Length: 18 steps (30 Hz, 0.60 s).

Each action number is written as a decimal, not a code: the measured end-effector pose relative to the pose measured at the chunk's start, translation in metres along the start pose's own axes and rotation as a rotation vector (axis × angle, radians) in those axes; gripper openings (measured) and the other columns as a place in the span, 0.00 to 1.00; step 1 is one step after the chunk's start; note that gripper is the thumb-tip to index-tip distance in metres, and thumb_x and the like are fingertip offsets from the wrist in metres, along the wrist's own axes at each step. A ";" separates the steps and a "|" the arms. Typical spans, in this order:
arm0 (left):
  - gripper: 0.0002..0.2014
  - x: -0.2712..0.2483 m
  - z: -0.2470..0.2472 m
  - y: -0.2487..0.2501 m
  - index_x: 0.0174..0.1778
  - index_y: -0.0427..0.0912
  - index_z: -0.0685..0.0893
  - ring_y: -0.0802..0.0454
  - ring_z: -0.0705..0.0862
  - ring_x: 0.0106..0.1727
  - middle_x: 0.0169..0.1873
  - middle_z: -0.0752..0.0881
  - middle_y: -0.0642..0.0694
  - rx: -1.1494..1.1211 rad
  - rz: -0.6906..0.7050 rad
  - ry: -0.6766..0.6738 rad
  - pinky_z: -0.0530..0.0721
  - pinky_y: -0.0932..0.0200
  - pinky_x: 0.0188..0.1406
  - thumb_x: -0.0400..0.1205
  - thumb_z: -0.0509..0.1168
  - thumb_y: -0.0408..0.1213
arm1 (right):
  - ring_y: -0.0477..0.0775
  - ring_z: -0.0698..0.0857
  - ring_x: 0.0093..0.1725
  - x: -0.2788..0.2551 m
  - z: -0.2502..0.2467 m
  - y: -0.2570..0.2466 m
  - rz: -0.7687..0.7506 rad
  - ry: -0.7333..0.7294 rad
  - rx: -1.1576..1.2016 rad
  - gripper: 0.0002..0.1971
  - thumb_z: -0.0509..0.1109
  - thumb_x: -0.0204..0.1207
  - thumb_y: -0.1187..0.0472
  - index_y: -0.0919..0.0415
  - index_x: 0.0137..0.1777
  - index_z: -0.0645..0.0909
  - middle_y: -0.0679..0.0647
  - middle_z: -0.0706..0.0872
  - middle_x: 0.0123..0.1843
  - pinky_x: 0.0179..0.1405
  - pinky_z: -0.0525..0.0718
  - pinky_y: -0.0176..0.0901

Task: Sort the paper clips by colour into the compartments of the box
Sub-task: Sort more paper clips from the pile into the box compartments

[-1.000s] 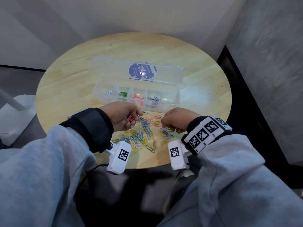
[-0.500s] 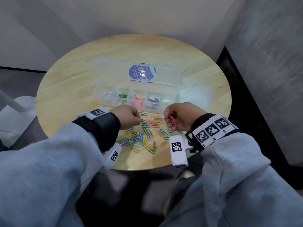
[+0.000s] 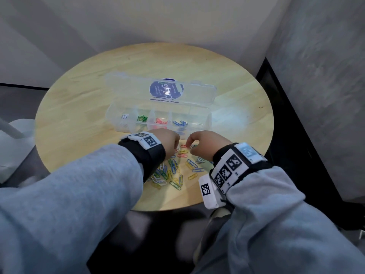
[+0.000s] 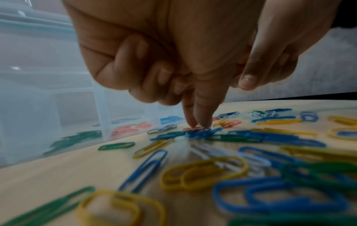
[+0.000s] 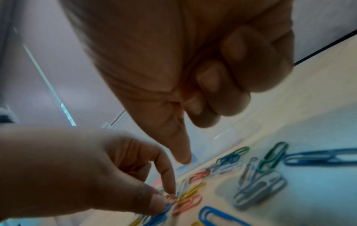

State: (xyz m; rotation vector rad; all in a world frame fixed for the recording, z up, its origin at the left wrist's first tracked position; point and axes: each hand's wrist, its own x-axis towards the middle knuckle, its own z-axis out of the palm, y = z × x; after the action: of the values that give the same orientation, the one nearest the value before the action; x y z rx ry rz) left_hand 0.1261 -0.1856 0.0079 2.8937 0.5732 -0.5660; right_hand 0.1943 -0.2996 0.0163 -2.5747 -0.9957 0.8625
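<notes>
Red paper clip (image 4: pixel 193 128) pinched by left hand (image 4: pixel 173 61), right hand (image 5: pixel 193 68) curled, contents unclear.

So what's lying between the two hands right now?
Loose clips on the table: the head view shows a yellow clip and a red clip in the gap between the left hand and the right hand.

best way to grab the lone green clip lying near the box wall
Take the green clip by one rounded end, probably the one facing away from the box, coming from straight above with thumb and fingertip. It lies flat on the table with bare wood around it, so tipping an end up should free it.
</notes>
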 end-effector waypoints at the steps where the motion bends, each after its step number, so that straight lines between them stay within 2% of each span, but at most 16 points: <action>1: 0.11 0.001 0.000 0.000 0.60 0.46 0.80 0.45 0.82 0.59 0.60 0.84 0.44 0.004 0.001 -0.009 0.69 0.59 0.42 0.82 0.63 0.40 | 0.52 0.81 0.54 0.002 0.000 -0.003 -0.013 0.000 -0.028 0.15 0.63 0.78 0.65 0.51 0.61 0.81 0.53 0.81 0.64 0.46 0.74 0.37; 2: 0.11 0.001 0.000 0.000 0.60 0.45 0.80 0.45 0.81 0.57 0.59 0.84 0.44 0.005 0.001 -0.026 0.69 0.59 0.42 0.82 0.62 0.41 | 0.54 0.81 0.60 0.004 0.000 -0.007 -0.017 -0.008 -0.057 0.16 0.62 0.78 0.66 0.52 0.63 0.80 0.54 0.80 0.68 0.50 0.74 0.38; 4: 0.12 0.001 0.000 0.000 0.60 0.43 0.81 0.46 0.80 0.53 0.58 0.84 0.43 -0.009 -0.009 -0.052 0.69 0.60 0.42 0.82 0.62 0.41 | 0.56 0.80 0.66 0.009 0.002 -0.013 -0.012 -0.030 -0.117 0.19 0.61 0.79 0.67 0.54 0.68 0.77 0.55 0.78 0.71 0.58 0.76 0.41; 6: 0.11 0.001 0.001 -0.003 0.58 0.42 0.83 0.46 0.79 0.50 0.53 0.84 0.44 -0.053 -0.035 -0.060 0.70 0.61 0.37 0.81 0.64 0.38 | 0.58 0.81 0.65 0.012 0.004 -0.018 0.002 -0.041 -0.180 0.18 0.60 0.79 0.67 0.58 0.68 0.77 0.57 0.80 0.68 0.61 0.77 0.44; 9: 0.09 0.001 0.005 -0.007 0.52 0.43 0.84 0.48 0.78 0.45 0.45 0.82 0.47 -0.082 -0.062 -0.078 0.71 0.61 0.33 0.78 0.65 0.38 | 0.59 0.82 0.61 0.017 0.007 -0.024 0.027 -0.072 -0.242 0.15 0.60 0.79 0.67 0.63 0.64 0.79 0.59 0.83 0.64 0.60 0.78 0.46; 10: 0.06 0.002 0.006 -0.009 0.49 0.44 0.84 0.49 0.78 0.44 0.44 0.82 0.47 -0.093 -0.065 -0.085 0.71 0.62 0.33 0.78 0.65 0.38 | 0.59 0.81 0.56 0.019 0.008 -0.025 0.035 -0.077 -0.247 0.13 0.60 0.78 0.67 0.64 0.61 0.79 0.58 0.83 0.60 0.58 0.78 0.46; 12: 0.02 0.001 0.008 -0.013 0.43 0.45 0.81 0.49 0.78 0.42 0.39 0.82 0.48 -0.139 -0.063 -0.087 0.70 0.62 0.29 0.77 0.66 0.38 | 0.57 0.76 0.49 0.024 0.010 -0.023 0.054 -0.076 -0.281 0.05 0.59 0.79 0.67 0.61 0.45 0.76 0.57 0.80 0.48 0.54 0.77 0.47; 14: 0.02 -0.002 0.009 -0.020 0.40 0.45 0.80 0.48 0.78 0.41 0.35 0.80 0.48 -0.220 -0.066 -0.088 0.70 0.64 0.28 0.76 0.66 0.37 | 0.54 0.73 0.47 0.029 0.015 -0.020 0.066 -0.076 -0.319 0.14 0.57 0.82 0.65 0.58 0.33 0.65 0.56 0.75 0.42 0.50 0.74 0.45; 16: 0.03 -0.005 0.011 -0.028 0.36 0.45 0.80 0.48 0.78 0.38 0.33 0.81 0.47 -0.369 -0.088 -0.084 0.75 0.63 0.33 0.75 0.66 0.36 | 0.55 0.73 0.46 0.031 0.017 -0.019 0.055 -0.057 -0.334 0.12 0.56 0.82 0.64 0.60 0.35 0.68 0.55 0.74 0.38 0.47 0.72 0.43; 18: 0.06 -0.010 0.009 -0.036 0.30 0.46 0.79 0.51 0.78 0.32 0.28 0.81 0.49 -0.521 -0.109 -0.093 0.77 0.63 0.36 0.74 0.67 0.37 | 0.56 0.74 0.45 0.029 0.015 -0.021 0.030 -0.042 -0.330 0.05 0.57 0.80 0.66 0.61 0.44 0.73 0.56 0.76 0.41 0.46 0.72 0.43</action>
State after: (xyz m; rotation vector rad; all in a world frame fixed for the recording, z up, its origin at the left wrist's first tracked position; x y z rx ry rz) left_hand 0.1007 -0.1577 0.0014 2.3468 0.7399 -0.4754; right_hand 0.1910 -0.2645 0.0004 -2.8593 -1.2032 0.8230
